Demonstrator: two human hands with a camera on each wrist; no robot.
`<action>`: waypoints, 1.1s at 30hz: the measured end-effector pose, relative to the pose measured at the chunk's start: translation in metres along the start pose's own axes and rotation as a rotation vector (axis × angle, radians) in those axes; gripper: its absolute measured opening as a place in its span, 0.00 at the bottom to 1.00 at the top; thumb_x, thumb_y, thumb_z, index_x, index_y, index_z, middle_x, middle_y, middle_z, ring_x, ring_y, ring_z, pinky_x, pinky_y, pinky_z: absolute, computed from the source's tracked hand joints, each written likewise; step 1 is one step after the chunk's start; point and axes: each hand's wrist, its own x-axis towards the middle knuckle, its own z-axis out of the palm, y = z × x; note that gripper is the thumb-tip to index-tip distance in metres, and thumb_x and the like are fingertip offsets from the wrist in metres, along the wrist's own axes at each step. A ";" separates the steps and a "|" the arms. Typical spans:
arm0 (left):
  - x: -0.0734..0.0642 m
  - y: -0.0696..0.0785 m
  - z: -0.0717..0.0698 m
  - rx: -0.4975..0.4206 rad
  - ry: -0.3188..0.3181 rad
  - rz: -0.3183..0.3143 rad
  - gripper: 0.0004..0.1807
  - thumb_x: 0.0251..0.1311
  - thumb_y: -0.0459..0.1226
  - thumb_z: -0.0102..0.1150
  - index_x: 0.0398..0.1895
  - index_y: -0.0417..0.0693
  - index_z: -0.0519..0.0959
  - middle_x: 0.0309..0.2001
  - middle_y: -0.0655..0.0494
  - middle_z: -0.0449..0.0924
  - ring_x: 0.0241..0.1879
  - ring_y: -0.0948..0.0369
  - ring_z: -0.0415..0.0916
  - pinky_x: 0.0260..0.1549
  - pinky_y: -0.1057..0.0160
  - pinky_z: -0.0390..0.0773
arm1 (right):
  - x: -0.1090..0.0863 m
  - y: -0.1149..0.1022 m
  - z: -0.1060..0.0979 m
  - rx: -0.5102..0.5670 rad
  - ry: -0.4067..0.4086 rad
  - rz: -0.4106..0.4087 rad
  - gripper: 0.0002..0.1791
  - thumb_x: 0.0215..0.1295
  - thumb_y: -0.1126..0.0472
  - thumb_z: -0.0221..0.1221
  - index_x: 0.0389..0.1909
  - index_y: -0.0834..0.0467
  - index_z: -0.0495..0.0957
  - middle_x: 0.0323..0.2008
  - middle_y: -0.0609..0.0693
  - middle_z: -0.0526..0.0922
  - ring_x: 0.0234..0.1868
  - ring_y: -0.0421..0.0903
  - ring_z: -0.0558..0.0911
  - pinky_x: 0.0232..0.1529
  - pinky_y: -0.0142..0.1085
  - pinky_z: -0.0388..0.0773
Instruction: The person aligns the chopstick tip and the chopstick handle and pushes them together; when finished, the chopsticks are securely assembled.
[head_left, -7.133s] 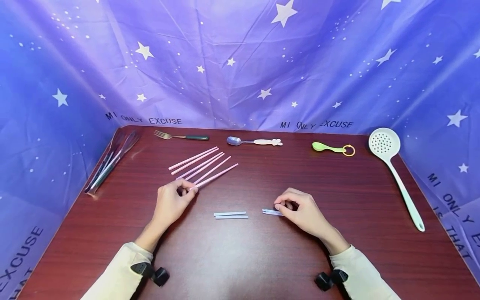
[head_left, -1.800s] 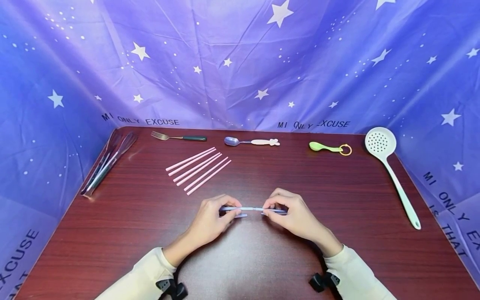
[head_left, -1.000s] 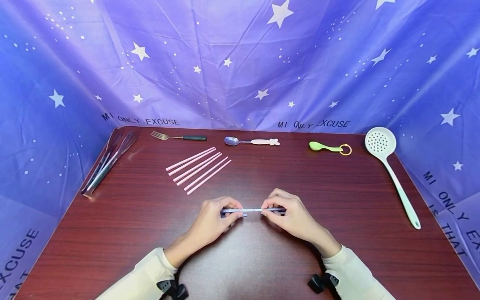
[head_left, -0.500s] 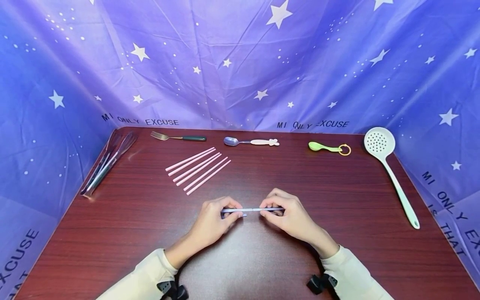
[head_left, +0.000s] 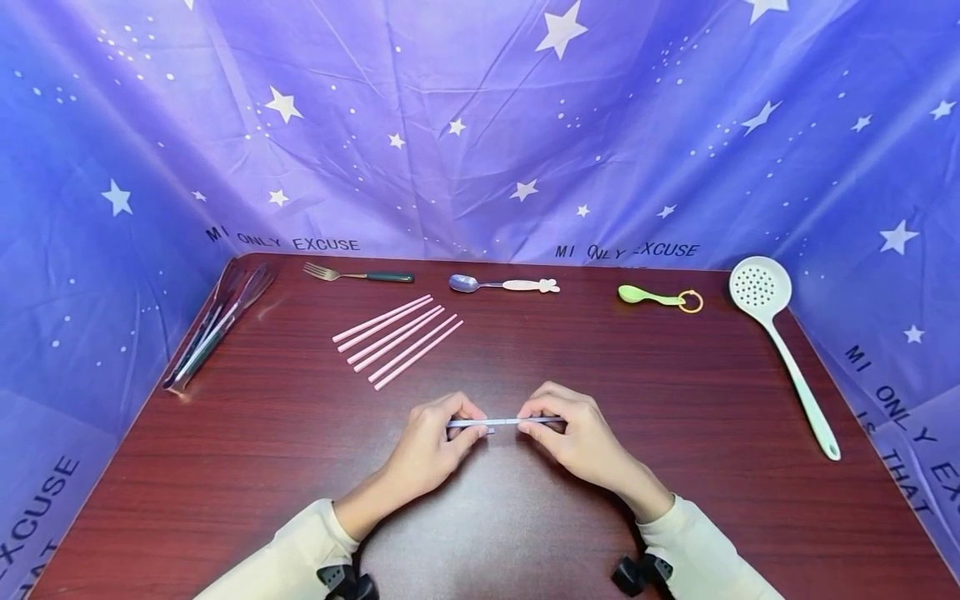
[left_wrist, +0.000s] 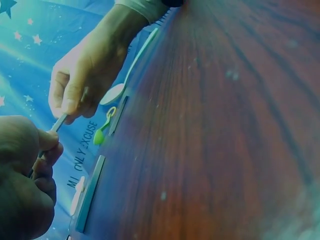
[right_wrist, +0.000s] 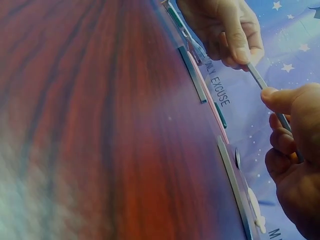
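My left hand point(head_left: 435, 442) pinches one short blue-grey chopstick section point(head_left: 495, 422) between thumb and fingers. Facing it, my right hand point(head_left: 581, 433) pinches a second section point(head_left: 512, 421). The two are in line and their ends meet at a thin seam between the hands, raised off the table in both wrist views; whether they are locked together I cannot tell. Two more sections lie on the table below: a left one point(right_wrist: 192, 75) and a right one point(right_wrist: 232, 187). In the head view, the hands mostly hide them.
Several pink chopsticks point(head_left: 397, 342) lie fanned out at left centre. Along the back are a fork point(head_left: 360, 273), a spoon point(head_left: 502, 284) and a green spoon with a ring point(head_left: 660, 297). A skimmer point(head_left: 783, 354) lies right, bagged utensils point(head_left: 217, 325) left. A starry cloth point(head_left: 450, 183) surrounds the table.
My left hand has left the pink chopsticks and moved right to a blue-grey section. Both hands have lifted their sections and brought the ends together. Over the last second they have barely moved.
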 end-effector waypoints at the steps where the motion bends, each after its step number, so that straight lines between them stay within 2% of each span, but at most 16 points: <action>1: 0.000 0.000 0.000 -0.002 0.002 0.002 0.06 0.59 0.34 0.73 0.33 0.53 0.83 0.27 0.65 0.82 0.23 0.73 0.67 0.23 0.73 0.69 | 0.000 0.000 0.000 0.004 0.004 -0.002 0.09 0.59 0.70 0.72 0.35 0.54 0.86 0.32 0.42 0.82 0.32 0.36 0.78 0.32 0.28 0.74; 9: -0.001 -0.003 0.003 0.002 0.026 0.023 0.07 0.59 0.34 0.73 0.33 0.54 0.83 0.27 0.65 0.81 0.24 0.74 0.66 0.24 0.73 0.68 | 0.000 0.001 0.002 0.007 0.016 -0.016 0.13 0.57 0.72 0.72 0.34 0.50 0.85 0.31 0.41 0.81 0.31 0.36 0.78 0.31 0.30 0.75; 15: -0.001 -0.004 0.002 -0.004 -0.024 0.024 0.06 0.59 0.34 0.73 0.35 0.54 0.84 0.30 0.66 0.85 0.27 0.73 0.71 0.27 0.71 0.73 | -0.001 0.004 -0.004 -0.005 -0.028 0.001 0.11 0.61 0.68 0.71 0.35 0.47 0.85 0.31 0.40 0.79 0.29 0.34 0.74 0.28 0.26 0.71; 19: -0.001 -0.005 -0.006 0.001 -0.030 0.025 0.05 0.60 0.34 0.72 0.36 0.53 0.85 0.29 0.67 0.85 0.26 0.74 0.72 0.26 0.71 0.74 | -0.001 0.007 -0.010 -0.008 -0.047 0.023 0.08 0.63 0.65 0.71 0.35 0.47 0.85 0.32 0.39 0.79 0.30 0.33 0.74 0.28 0.27 0.71; 25: -0.004 -0.011 -0.024 0.059 0.004 0.040 0.07 0.58 0.34 0.73 0.35 0.54 0.86 0.20 0.69 0.73 0.20 0.75 0.64 0.21 0.73 0.66 | -0.001 0.010 -0.015 -0.001 -0.049 0.063 0.04 0.63 0.62 0.71 0.35 0.51 0.86 0.32 0.39 0.80 0.31 0.33 0.75 0.29 0.27 0.71; 30: -0.009 -0.017 -0.035 0.087 -0.016 0.070 0.08 0.57 0.32 0.72 0.34 0.55 0.85 0.22 0.69 0.76 0.21 0.75 0.66 0.20 0.75 0.65 | -0.002 0.013 -0.017 0.000 -0.033 0.061 0.07 0.62 0.66 0.71 0.36 0.50 0.86 0.33 0.41 0.82 0.31 0.35 0.76 0.29 0.28 0.73; 33: -0.010 -0.025 -0.042 0.093 -0.003 0.045 0.08 0.56 0.32 0.72 0.32 0.57 0.85 0.21 0.69 0.75 0.20 0.74 0.66 0.19 0.75 0.65 | -0.004 0.015 -0.019 0.010 -0.005 0.101 0.09 0.63 0.66 0.71 0.38 0.49 0.86 0.35 0.41 0.82 0.29 0.36 0.75 0.27 0.28 0.71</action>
